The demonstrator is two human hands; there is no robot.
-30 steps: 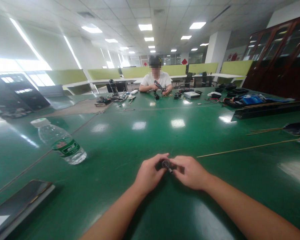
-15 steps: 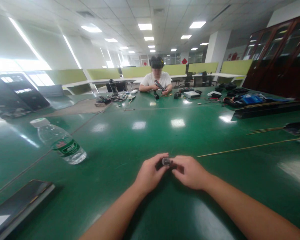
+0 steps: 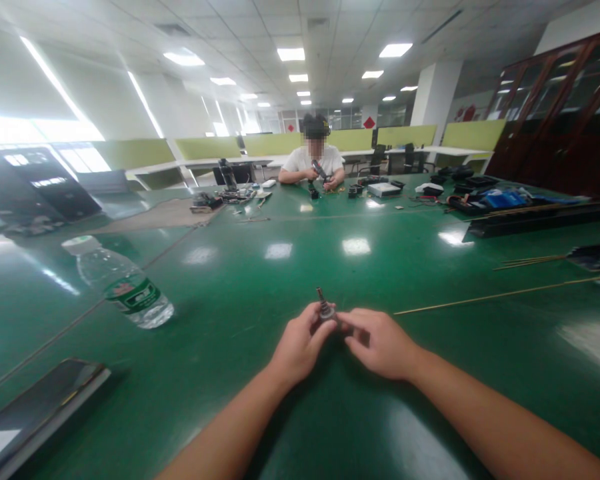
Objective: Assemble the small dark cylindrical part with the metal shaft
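Note:
My left hand [image 3: 296,343] is closed around a small dark metal part [image 3: 326,309], gripping it between thumb and fingers just above the green table [image 3: 300,267]. The part has a round, ribbed base and a narrow stepped stem with a reddish-brown tip pointing up and slightly left. My right hand [image 3: 383,343] is beside it, fingers curled inward. Its index fingertip reaches the right side of the part's base. Whatever lies between the right thumb and fingers is too small and dark to make out.
A water bottle [image 3: 130,287] stands at left, looking tilted through the lens. A dark flat case [image 3: 45,407] lies at lower left. Thin yellowish rods [image 3: 480,300] lie at right. Across the table a person [image 3: 313,160] holds a dark tool, with electronics and a blue item [image 3: 505,198] nearby.
The metal part has turned in my left hand: its round end faced me before, and now its stem points up. My right index finger has straightened a little toward it.

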